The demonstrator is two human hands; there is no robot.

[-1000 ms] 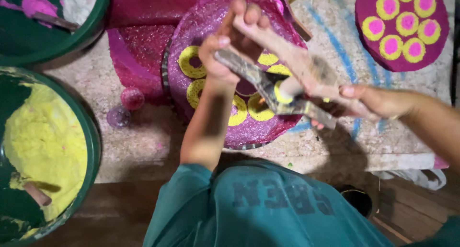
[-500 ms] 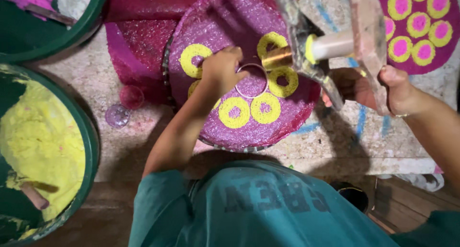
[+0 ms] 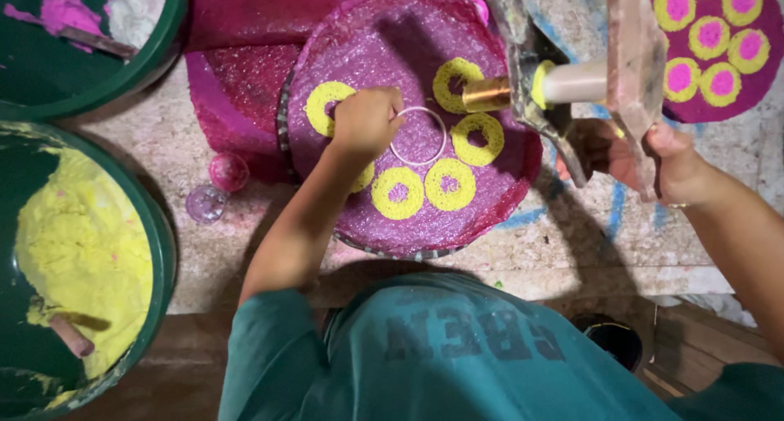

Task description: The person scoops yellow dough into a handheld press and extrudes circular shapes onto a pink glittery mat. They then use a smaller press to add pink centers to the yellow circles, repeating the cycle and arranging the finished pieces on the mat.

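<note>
Green tub (image 3: 159, 249) of yellow powder beside a powder-stained worktop (image 3: 588, 241). Left hand (image 3: 365, 120), fingers curled, pinches a thin ring (image 3: 418, 135) lying at the centre of a glittery purple disc (image 3: 384, 62) among yellow rings. Right hand (image 3: 653, 155) grips a raised stamping tool (image 3: 572, 82).

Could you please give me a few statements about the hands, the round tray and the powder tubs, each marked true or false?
1. The left hand rests on the purple round tray beside a thin metal ring. True.
2. The right hand is empty. False: it holds a metal press tool raised above the tray.
3. The nearer green tub holds yellow powder. True.
4. The rings of powder on the purple round tray are blue. False: each yellow ring has a purple centre.
</note>
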